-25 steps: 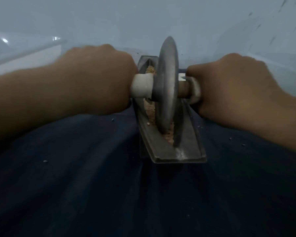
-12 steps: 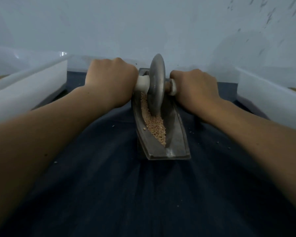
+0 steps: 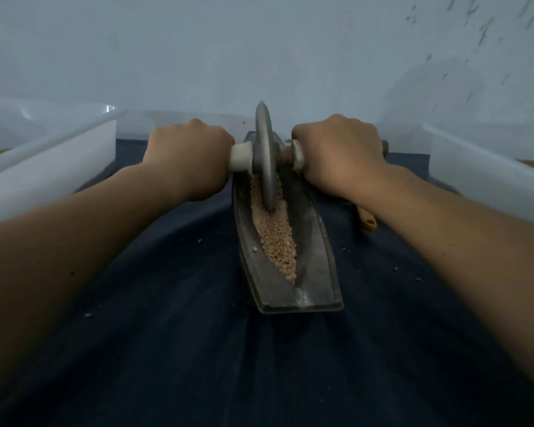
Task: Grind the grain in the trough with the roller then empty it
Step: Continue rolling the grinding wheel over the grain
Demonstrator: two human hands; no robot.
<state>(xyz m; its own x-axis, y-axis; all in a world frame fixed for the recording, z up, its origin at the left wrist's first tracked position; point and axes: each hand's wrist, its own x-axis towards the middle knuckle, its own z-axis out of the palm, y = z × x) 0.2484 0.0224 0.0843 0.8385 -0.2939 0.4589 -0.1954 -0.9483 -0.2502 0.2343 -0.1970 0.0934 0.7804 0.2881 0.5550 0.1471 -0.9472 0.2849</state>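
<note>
— where does the roller (image 3: pixel 265 158) stand?
— upright toward the far end of the trough (image 3: pixel 318 266), its edge down in the grain (image 3: pixel 275 232). the trough lies on a dark cloth (image 3: pixel 198 349).
— and the hands?
— the left hand (image 3: pixel 188 161) curls tight round the axle's white end. the right hand (image 3: pixel 336 155) wraps the other end.
</note>
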